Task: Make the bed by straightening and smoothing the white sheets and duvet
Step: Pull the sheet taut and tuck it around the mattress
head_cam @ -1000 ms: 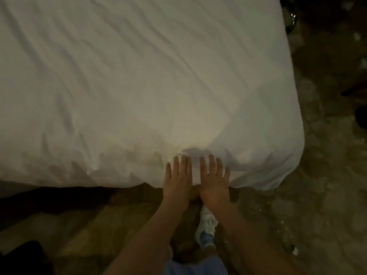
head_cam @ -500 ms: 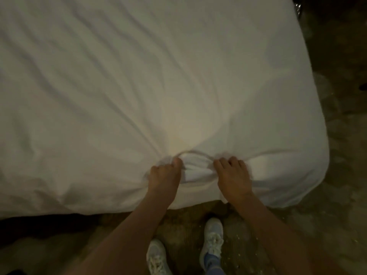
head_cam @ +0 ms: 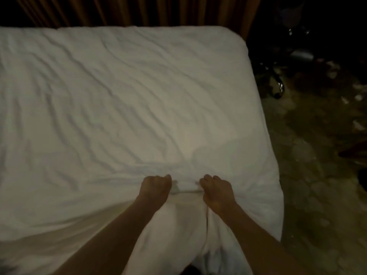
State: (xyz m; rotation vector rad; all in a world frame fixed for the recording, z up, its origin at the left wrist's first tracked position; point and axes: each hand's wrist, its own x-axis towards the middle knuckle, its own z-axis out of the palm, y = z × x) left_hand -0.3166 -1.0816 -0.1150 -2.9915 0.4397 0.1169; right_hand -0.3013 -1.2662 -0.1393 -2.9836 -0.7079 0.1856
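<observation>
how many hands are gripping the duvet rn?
2. Left hand and right hand each grip a bunch of duvet at its near edge, side by side, apart.

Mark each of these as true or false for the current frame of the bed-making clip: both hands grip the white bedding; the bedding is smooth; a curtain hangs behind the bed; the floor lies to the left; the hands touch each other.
1. Both hands grip the white fabric duvet. True: the left hand and right hand each hold bunched cloth at the near edge.
2. The duvet lies perfectly smooth. False: wrinkles run across it.
3. A brown pleated curtain hangs behind the bed. True.
4. The dark patterned floor shows left of the bed. False: it shows on the right.
5. The hands touch each other. False: a fold of cloth separates them.
</observation>
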